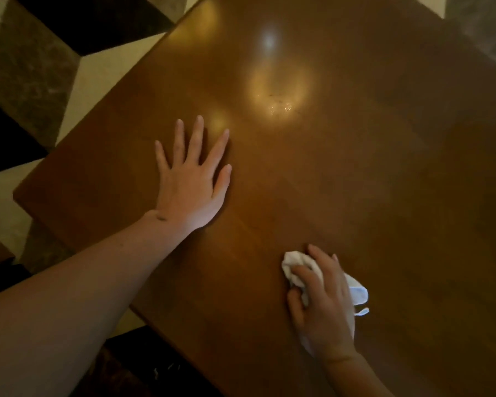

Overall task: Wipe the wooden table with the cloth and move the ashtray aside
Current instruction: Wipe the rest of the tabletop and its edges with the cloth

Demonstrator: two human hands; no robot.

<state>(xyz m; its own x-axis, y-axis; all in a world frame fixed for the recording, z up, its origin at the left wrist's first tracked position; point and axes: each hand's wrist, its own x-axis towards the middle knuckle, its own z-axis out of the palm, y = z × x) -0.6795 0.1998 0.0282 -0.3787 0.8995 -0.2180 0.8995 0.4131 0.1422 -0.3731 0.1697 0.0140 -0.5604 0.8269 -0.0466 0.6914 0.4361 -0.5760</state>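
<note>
The wooden worktop fills most of the view, glossy and brown, with soft lamp reflections on its far middle and a few small specks or droplets within the brightest patch.

The left hand lies palm down on the worktop, its 5 fingers spread wide and flat; its grip is fully open and has hold of nothing. The bare forearm runs back from it toward the lower left corner.

The right hand is nearer the camera, at the lower right, pressed down on a crumpled white cloth. Its grip is curled closed around the cloth, thumb on one side and fingers over the top, so that bunched fabric shows ahead of the fingers and a loose tail sticks out on the hand's right side. The cloth touches the worktop surface.

The 2 hands are well apart. Beyond the worktop's left edge, a patterned floor of pale, dark and mottled tiles is visible.
</note>
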